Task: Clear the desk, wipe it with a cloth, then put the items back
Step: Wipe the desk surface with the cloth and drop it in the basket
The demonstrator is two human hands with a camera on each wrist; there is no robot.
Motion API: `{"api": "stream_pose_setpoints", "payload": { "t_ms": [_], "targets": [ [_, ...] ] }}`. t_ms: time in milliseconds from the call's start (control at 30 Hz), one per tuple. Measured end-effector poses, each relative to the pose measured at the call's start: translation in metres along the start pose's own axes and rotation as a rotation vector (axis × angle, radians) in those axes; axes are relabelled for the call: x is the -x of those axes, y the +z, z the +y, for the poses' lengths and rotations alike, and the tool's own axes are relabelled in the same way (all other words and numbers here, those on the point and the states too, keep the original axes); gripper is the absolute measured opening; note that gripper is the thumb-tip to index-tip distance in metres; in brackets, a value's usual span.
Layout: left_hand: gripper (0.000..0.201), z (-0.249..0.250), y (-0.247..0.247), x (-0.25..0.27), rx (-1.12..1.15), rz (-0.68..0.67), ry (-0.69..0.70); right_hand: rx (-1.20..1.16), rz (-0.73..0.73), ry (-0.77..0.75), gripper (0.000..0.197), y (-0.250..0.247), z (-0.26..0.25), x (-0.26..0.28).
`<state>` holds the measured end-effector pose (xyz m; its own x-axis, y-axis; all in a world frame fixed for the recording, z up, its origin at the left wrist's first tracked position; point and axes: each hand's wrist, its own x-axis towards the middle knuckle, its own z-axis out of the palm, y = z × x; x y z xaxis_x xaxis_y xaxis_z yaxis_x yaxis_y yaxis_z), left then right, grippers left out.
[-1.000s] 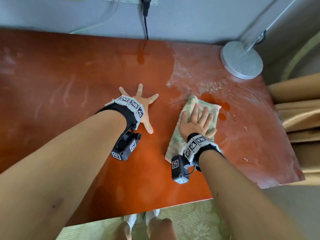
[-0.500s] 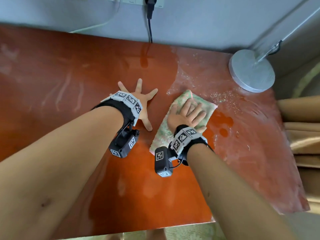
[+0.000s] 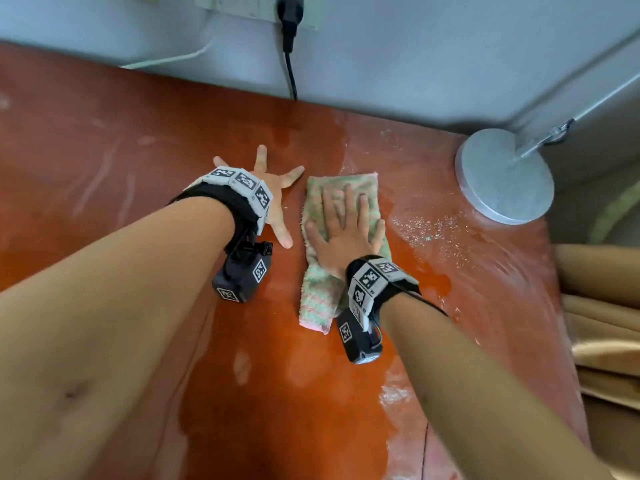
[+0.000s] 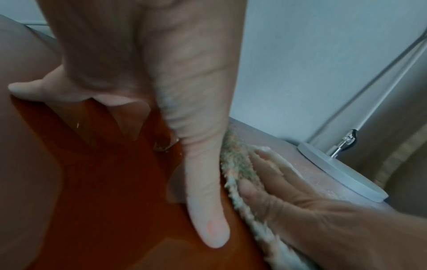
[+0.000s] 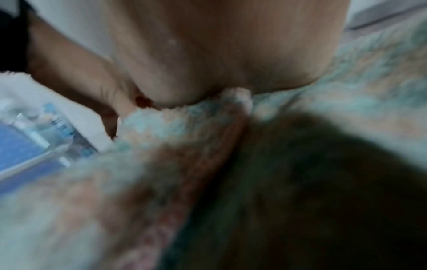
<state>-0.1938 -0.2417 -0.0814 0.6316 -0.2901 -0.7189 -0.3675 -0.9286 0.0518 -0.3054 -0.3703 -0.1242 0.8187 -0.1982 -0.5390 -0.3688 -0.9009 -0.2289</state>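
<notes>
Red-brown desk half wiped; our flat right hand presses the cloth, left hand splayed, crumbs remain.

Both bare forearms reach forward from the lower corners of the head view, each wrist wearing a black band with white marker tiles and a small black camera box slung beneath. The left hand lies flat, palm down, fingers spread wide and straight, thumb angled toward the other hand. The right hand also lies flat, palm down, fingers straight and close together, pointing away from the body, thumb splayed to the left. The two hands sit just beside each other, not touching.
</notes>
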Motion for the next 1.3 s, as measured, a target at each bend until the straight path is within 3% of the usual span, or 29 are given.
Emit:
{"api": "stream_pose_setpoints", "payload": {
  "t_ms": [67,200,433,533,667,800,900,1200,1300],
  "targets": [
    [0.146,0.003,-0.007,-0.006,0.011,0.0,-0.028,0.036,-0.006,-0.096,0.063,-0.004,0.007,-0.007],
    [0.145,0.009,-0.015,-0.018,0.014,0.037,-0.048,0.025,0.022,-0.144,0.061,-0.016,0.007,-0.029],
    [0.141,0.007,-0.022,-0.025,0.003,0.03,-0.074,-0.038,0.037,0.117,0.068,-0.063,0.047,-0.077],
    [0.149,-0.002,-0.023,-0.024,0.006,0.029,-0.038,-0.005,0.035,0.115,0.069,-0.061,0.047,-0.073],
    [0.154,-0.027,-0.038,-0.014,0.176,0.047,0.022,0.094,-0.015,-0.073,0.065,-0.043,0.017,-0.06],
    [0.152,-0.024,-0.031,-0.018,0.081,0.077,0.016,0.213,-0.049,-0.357,0.064,-0.015,-0.025,-0.045],
    [0.144,-0.02,-0.025,-0.027,0.01,0.099,0.01,0.263,-0.072,-0.441,0.066,-0.007,-0.033,-0.042],
    [0.111,-0.025,-0.028,-0.025,-0.014,0.15,0.01,0.145,-0.007,-0.362,0.062,-0.013,-0.013,-0.037],
    [0.12,-0.032,-0.031,-0.018,-0.038,0.051,-0.006,0.102,-0.021,-0.281,0.064,-0.016,-0.01,-0.041]
  ]
}}
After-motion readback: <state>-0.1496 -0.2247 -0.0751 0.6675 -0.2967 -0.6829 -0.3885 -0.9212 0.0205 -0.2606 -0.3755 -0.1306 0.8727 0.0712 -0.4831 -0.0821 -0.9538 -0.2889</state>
